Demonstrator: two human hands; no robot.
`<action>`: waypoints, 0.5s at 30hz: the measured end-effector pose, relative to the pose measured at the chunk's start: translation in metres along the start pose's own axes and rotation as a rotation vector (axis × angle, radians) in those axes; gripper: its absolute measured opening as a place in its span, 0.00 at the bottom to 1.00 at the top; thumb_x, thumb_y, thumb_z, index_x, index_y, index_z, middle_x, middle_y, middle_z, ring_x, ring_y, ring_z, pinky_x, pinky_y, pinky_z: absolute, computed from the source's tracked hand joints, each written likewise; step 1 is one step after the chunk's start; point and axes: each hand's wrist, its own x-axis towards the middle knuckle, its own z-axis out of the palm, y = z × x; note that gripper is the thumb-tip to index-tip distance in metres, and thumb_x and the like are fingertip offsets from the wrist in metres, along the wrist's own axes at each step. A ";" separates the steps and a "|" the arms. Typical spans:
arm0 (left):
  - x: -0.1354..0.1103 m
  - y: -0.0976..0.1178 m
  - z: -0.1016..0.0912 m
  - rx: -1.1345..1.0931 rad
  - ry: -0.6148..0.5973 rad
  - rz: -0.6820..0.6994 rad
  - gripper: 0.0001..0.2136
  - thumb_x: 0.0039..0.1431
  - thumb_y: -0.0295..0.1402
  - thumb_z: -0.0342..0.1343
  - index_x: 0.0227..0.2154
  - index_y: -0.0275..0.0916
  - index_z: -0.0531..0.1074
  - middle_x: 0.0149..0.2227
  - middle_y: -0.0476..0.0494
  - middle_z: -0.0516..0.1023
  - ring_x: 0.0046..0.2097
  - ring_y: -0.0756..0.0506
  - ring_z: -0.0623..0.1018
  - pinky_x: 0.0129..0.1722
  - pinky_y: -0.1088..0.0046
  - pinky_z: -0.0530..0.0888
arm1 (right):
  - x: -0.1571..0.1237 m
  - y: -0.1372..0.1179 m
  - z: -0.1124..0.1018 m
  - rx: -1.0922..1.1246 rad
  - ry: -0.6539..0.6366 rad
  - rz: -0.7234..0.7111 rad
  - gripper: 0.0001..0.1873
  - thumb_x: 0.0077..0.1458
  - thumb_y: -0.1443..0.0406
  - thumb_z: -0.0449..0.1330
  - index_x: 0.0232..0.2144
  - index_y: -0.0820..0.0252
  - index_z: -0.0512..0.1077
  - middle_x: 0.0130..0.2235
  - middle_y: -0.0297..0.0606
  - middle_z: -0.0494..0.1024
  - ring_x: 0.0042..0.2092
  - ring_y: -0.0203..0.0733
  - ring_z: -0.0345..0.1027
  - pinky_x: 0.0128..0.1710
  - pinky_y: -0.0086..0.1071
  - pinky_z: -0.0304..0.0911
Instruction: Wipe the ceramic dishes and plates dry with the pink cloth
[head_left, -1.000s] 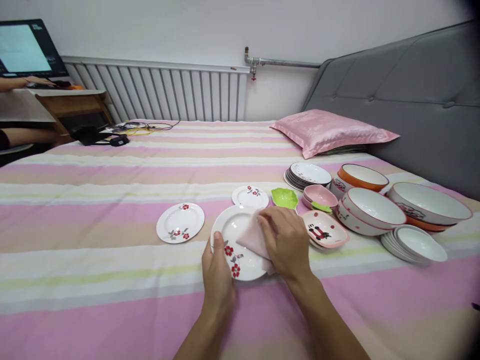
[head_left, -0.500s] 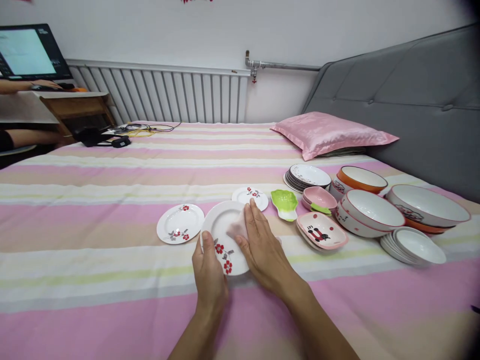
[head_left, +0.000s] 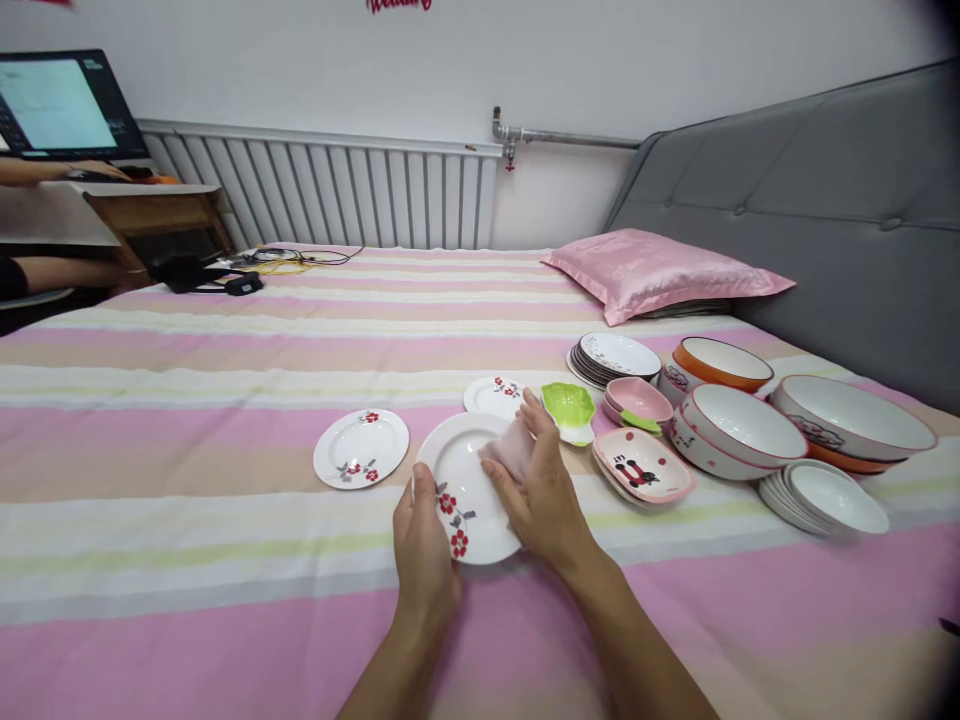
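My left hand [head_left: 426, 550] grips the left edge of a white plate [head_left: 459, 462] with red flowers and grey leaves, thumb on top. Against the plate's right side, my right hand [head_left: 541, 490] holds a pale, thin cloth [head_left: 511, 450], its fingers bent round it. The plate is held above the bed, tilted towards me. A similar flowered plate [head_left: 361, 449] lies to the left. Behind the held plate is another small flowered plate [head_left: 491, 393], partly covered by it and my right hand. A green leaf-shaped dish [head_left: 568, 408] sits just beyond my right fingers.
Pink dishes [head_left: 643, 464], a stack of plates [head_left: 619, 353], large bowls [head_left: 746, 420] and small white bowls [head_left: 838, 495] stand on the right. Farther back lie a pink pillow [head_left: 667, 270] and cables [head_left: 300, 258]. A person's arm [head_left: 45, 170] rests at a desk on the left.
The plate has moved slightly right and towards me with both hands. My right hand's fingers, flatter before, are now more bent and the cloth is bunched at the plate's right side.
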 end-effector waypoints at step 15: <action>0.026 0.018 -0.014 -0.136 0.304 0.207 0.18 0.60 0.42 0.47 0.45 0.37 0.70 0.42 0.39 0.77 0.47 0.44 0.75 0.43 0.68 0.74 | -0.001 -0.015 -0.006 0.032 -0.221 -0.036 0.13 0.52 0.67 0.57 0.43 0.55 0.69 0.42 0.39 0.66 0.44 0.41 0.64 0.44 0.35 0.62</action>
